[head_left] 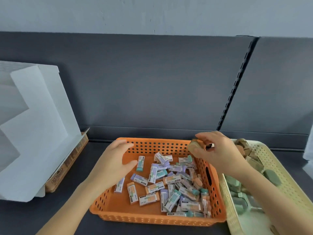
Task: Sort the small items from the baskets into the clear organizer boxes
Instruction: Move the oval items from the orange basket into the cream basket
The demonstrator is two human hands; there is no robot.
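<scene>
Two baskets sat side by side on the worktop [50, 216]. Left hand [116, 160] hovered open over the orange basket [152, 219] of wrapped erasers [153, 187]. Right hand [215, 150] gripped a small tan item [194, 144] above the rim, beside the cream basket [232, 216]. No clear organizer was visible; judged advice: keep the pinch firm during transfer.

The small wrapped erasers [153, 173] in my orange basket [157, 219] carry printed labels, but the lettering is too small and blurred for me to read. The brown box [67, 168] at my left shows a dark printed logo on its side; I cannot make out its letters either.
</scene>
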